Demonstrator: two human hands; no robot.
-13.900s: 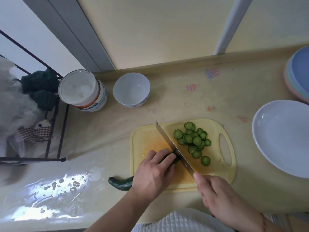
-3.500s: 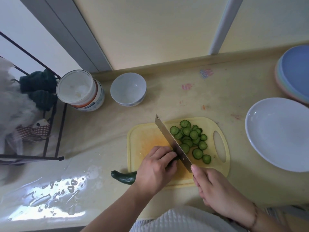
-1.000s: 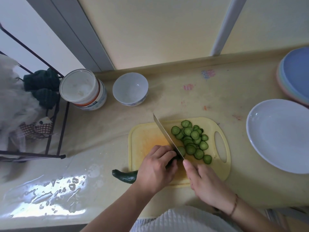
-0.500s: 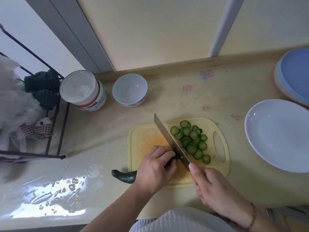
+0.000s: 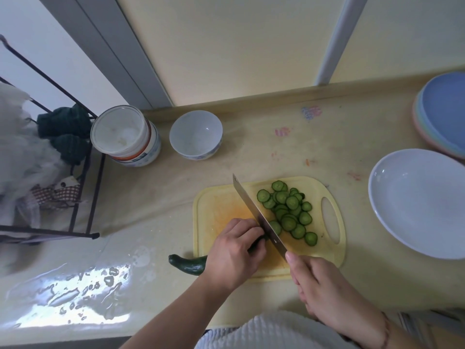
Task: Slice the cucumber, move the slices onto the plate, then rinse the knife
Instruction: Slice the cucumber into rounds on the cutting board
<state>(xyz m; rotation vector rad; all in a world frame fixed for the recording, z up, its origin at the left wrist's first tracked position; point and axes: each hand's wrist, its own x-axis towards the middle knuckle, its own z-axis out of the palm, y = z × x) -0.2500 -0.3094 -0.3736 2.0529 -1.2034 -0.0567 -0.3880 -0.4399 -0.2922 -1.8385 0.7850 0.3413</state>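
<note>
A dark green cucumber [image 5: 188,264] lies across the front left corner of the yellow cutting board [image 5: 216,207], its end sticking out past the board. My left hand [image 5: 234,253] grips it on the board, fingers curled up against the knife blade [image 5: 254,210]. My right hand [image 5: 324,290] holds the knife handle, which the hand hides; the blade stands edge-down at the cucumber's cut end. A pile of several cucumber slices [image 5: 289,210] lies right of the blade. A white empty plate [image 5: 422,202] sits to the right of the board.
A small white bowl [image 5: 195,134] and a lidded tub [image 5: 124,136] stand at the back left. A black wire rack [image 5: 83,172] with cloths is at the left edge. Stacked coloured plates [image 5: 442,112] sit at the far right. The counter front left is wet.
The knife keeps rocking up and down at the cucumber's cut end, and the slice pile has grown slightly. My left hand stays on the cucumber.
</note>
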